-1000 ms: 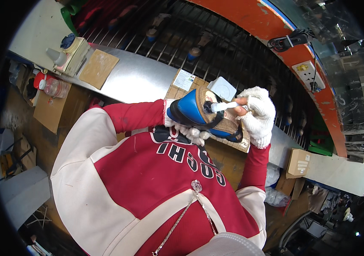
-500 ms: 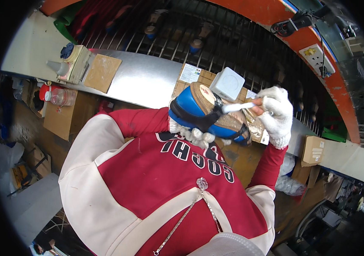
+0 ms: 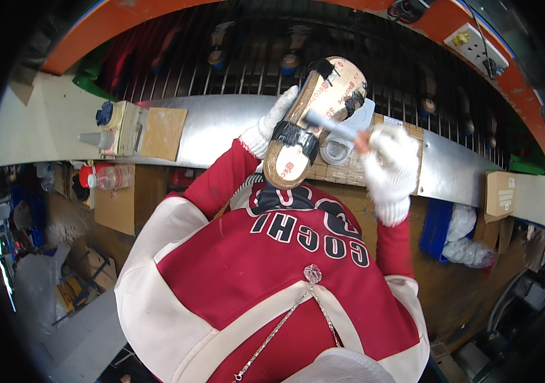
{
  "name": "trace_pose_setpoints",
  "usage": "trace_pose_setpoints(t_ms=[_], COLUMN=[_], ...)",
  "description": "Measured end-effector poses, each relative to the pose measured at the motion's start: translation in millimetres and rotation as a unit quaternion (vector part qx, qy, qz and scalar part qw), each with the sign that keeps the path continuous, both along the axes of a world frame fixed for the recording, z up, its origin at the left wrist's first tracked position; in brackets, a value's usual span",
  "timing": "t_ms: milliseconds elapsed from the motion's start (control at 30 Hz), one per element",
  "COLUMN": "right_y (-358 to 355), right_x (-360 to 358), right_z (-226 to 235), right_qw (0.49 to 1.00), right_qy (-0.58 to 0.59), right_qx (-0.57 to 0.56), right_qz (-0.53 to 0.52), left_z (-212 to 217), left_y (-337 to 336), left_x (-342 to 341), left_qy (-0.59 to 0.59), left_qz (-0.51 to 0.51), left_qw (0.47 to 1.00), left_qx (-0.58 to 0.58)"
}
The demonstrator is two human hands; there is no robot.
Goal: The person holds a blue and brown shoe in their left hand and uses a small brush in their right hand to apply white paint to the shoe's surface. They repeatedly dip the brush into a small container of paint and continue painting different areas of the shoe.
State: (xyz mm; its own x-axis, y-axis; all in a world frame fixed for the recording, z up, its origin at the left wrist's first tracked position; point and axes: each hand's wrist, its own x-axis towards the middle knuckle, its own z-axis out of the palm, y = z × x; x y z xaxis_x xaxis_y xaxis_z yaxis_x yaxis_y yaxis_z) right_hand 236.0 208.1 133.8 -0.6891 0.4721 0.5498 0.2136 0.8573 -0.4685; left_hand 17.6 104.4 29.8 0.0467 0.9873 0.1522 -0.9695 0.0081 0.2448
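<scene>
My left hand (image 3: 267, 129), in a white knit glove, grips a sandal (image 3: 316, 105) from its left side, most of the fingers hidden behind it. The sandal's pale underside faces up, with black strap ends folded over it and a brown cork-like edge. My right hand (image 3: 390, 167), gloved with bare fingertips showing, pinches a pale-handled brush (image 3: 336, 126). Its blurred tip is at the middle of the underside, between the black strap patches. Behind the brush and sandal stands a white container (image 3: 360, 121) with a round, clear-looking part at its near end.
Cardboard (image 3: 406, 137) lies under the container on the metal worktop (image 3: 211, 118). Beyond runs a rack of metal bars (image 3: 247, 83) carrying several shoes. A tan board (image 3: 164, 133) and a box with a grey nozzle (image 3: 116, 131) stand left; a small carton (image 3: 499, 193) stands right.
The sandal has turned from side-on to underside-up and moved farther from my chest. My right hand has moved lower and slightly left with the brush. The whole view has shifted.
</scene>
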Motion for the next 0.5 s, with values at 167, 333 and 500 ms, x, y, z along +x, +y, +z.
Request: trace_pose_setpoints(t_ms=[167, 333, 500], right_y=[35.8, 29.2, 41.4], right_x=[-18.6, 5.2, 36.7], right_z=[5.2, 18.3, 32.2], right_qw=[0.987, 0.994, 0.945], right_qy=[0.033, 0.084, 0.235], right_qx=[0.124, -0.061, -0.222], right_qz=[-0.094, 0.038, -0.046], left_z=[-1.8, -3.8, 48.6], left_y=[1.1, -16.0, -26.6], left_x=[19.4, 9.7, 16.7], left_qy=[0.123, 0.048, 0.245], left_qz=[0.122, 0.052, 0.372], left_qw=[0.972, 0.996, 0.894], left_qx=[-0.161, -0.048, 0.048])
